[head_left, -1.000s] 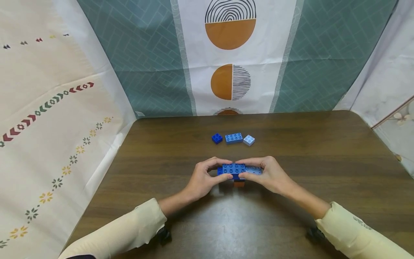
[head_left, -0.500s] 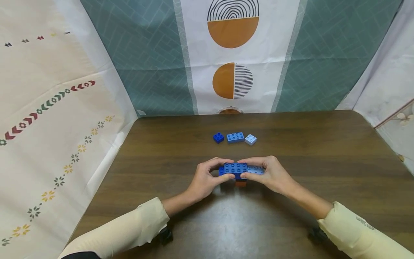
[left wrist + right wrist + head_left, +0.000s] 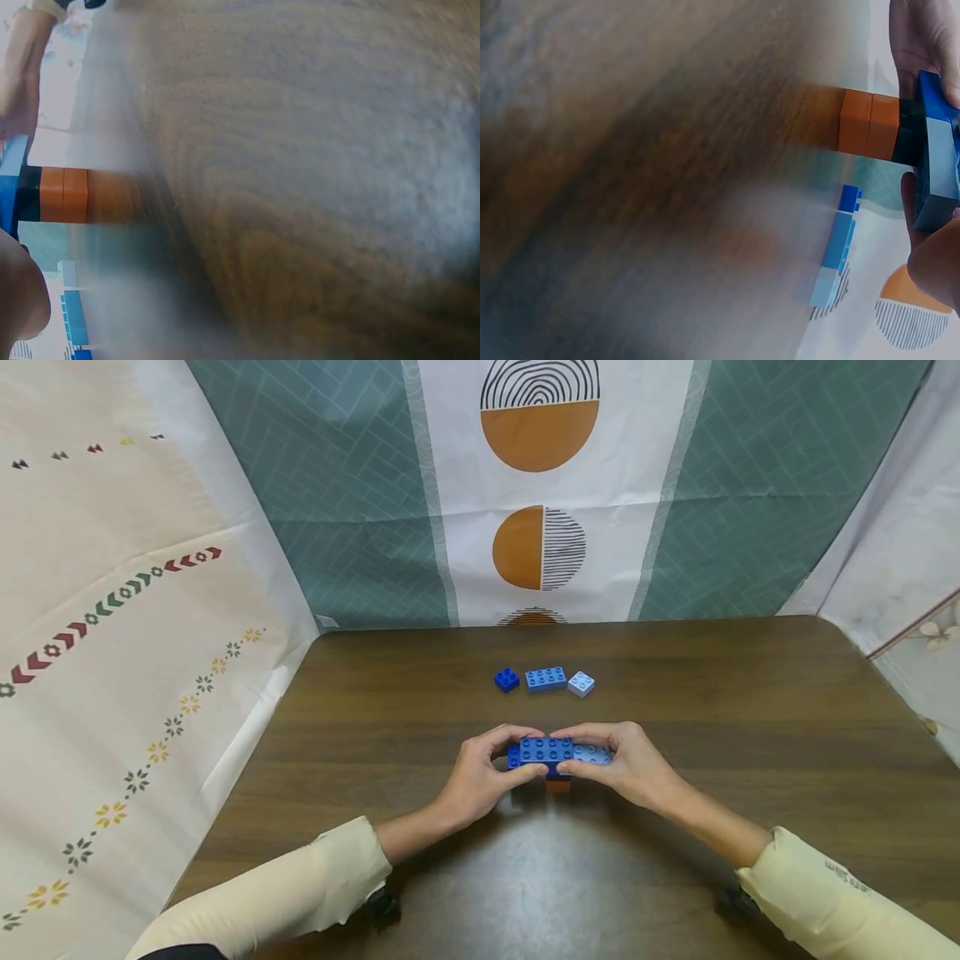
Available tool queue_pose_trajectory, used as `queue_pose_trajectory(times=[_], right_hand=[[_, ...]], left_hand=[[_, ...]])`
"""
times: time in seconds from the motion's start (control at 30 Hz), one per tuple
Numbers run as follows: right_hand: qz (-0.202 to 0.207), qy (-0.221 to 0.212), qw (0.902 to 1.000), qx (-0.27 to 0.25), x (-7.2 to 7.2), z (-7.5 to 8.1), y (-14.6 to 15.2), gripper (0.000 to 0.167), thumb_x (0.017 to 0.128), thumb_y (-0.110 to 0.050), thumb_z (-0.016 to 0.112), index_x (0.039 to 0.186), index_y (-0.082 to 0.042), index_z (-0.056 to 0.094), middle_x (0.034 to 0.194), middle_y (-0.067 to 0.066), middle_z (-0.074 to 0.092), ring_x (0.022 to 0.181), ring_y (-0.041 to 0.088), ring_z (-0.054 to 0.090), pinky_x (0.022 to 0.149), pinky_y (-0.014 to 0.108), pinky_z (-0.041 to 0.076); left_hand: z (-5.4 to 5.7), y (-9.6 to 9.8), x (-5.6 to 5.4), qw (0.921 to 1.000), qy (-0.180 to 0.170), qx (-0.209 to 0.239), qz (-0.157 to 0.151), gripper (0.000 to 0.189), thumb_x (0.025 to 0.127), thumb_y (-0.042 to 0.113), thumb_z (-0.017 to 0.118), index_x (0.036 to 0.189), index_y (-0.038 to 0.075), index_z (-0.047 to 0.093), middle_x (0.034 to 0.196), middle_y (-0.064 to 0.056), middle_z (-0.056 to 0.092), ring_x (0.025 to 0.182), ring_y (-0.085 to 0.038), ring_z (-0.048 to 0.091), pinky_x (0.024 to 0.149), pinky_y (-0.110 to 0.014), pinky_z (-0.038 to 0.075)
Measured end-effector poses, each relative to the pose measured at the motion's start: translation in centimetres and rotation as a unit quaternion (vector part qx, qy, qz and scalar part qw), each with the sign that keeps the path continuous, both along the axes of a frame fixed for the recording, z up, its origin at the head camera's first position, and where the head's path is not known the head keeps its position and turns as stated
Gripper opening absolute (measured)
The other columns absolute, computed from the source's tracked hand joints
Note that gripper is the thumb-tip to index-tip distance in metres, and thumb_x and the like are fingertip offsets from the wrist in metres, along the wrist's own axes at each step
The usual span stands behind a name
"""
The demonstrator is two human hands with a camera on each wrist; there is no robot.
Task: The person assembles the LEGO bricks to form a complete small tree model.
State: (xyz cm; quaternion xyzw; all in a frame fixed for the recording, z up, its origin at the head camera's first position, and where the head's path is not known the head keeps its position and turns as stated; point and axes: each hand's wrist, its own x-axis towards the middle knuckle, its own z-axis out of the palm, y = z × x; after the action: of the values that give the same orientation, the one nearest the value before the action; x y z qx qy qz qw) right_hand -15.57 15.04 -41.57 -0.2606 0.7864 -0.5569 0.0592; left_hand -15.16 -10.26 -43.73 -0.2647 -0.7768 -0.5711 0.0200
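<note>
Nearest me, cream sleeves (image 3: 277, 881) lead up to the hands: L hand (image 3: 477, 777) & R hand (image 3: 632, 767) both grasping, thumbs on the near side, fingers on the far, pinching the top blue brick (image 3: 546, 749); neither's released. It sits btwn the fingertips, bridging a dark-blue brick (image 3: 513, 757) on the L-hand side & a light-blue brick (image 3: 592, 756) by the R. Wrist cams show me, below the hands, a v. dark brick (image 3: 908, 133), then an orange base (image 3: 883, 126) (looks like 2 bricks) standing on the surface (image 3: 375, 693). Handling, I'd guess: light, stiff plastic, slightly slick, not fragile, but wide top on narrow post, so could tip or pop apart if pushed off-centre. I'd hold the top brick's long sides, close to mid, directly over the post. Past the fingertips, well apart: small navy block (image 3: 506, 680), mid-blue block (image 3: 546, 680), pale block (image 3: 581, 684), in a row. Farthest, patterned cloth (image 3: 360, 460) hangs beyond the surface.
</note>
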Motion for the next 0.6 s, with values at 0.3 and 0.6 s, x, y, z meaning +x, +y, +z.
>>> queue_pose_trajectory(times=[0.3, 0.6], right_hand=[[0.002, 0.000, 1.0000, 0.003, -0.28, 0.47, 0.32, 0.036, 0.091, -0.014, 0.087, 0.125, -0.010, 0.079, 0.119, 0.007, 0.078, 0.096, 0.020, 0.076, 0.082, 0.029, 0.063], [0.013, 0.041, 0.9988, 0.024, -0.26, 0.56, 0.44, 0.038, 0.090, -0.014, 0.087, 0.127, -0.013, 0.078, 0.122, 0.000, 0.077, 0.111, 0.018, 0.072, 0.092, 0.030, 0.060]], left_hand=[[0.36, 0.63, 0.32, 0.9997, 0.004, -0.024, 0.001, 0.037, 0.096, 0.017, 0.082, 0.130, 0.013, 0.069, 0.127, -0.004, 0.072, 0.112, -0.015, 0.070, 0.093, -0.032, 0.060], [0.15, 0.72, 0.54, 0.9984, -0.021, -0.053, 0.003, 0.040, 0.096, 0.021, 0.083, 0.132, 0.013, 0.069, 0.128, -0.004, 0.073, 0.109, -0.013, 0.071, 0.090, -0.029, 0.060]])
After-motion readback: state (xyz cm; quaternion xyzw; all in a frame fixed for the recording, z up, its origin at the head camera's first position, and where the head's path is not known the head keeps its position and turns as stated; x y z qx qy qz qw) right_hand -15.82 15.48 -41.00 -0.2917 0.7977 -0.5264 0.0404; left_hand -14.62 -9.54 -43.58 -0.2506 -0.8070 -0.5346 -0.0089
